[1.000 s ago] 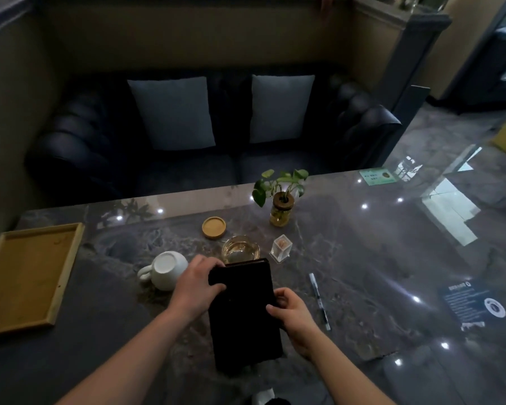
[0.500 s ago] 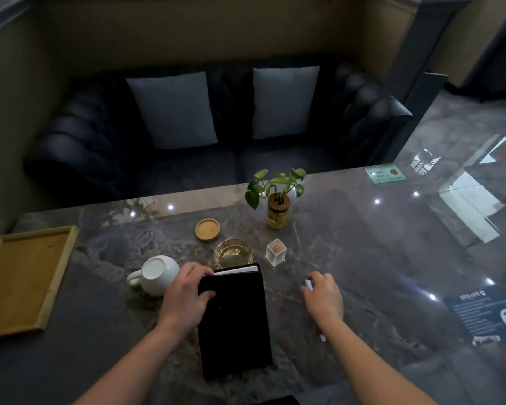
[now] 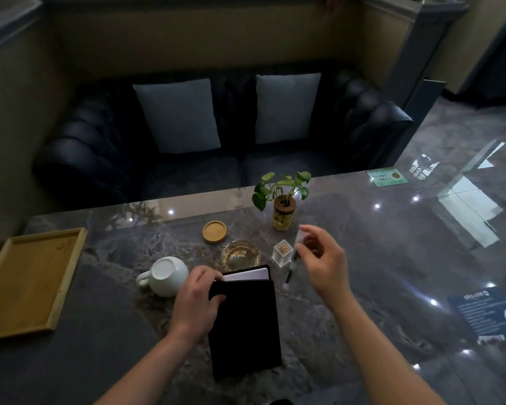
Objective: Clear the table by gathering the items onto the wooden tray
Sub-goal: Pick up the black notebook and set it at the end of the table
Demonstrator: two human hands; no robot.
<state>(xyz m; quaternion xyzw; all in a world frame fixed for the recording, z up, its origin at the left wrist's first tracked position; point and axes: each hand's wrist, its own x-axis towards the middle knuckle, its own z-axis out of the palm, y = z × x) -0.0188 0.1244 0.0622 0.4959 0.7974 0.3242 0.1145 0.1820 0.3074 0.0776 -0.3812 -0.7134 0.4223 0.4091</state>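
Lifting off the counter, the right hand is now pinching the pen above the toothpick box; the left hand is gripping the black notebook (labels unreadable), well right of the wooden tray.

Single head-worn wide-angle view, looking forward and steeply down across the marble table, close over both forearms at lower frame, dark sofa filling upper centre, wooden tray at left edge.
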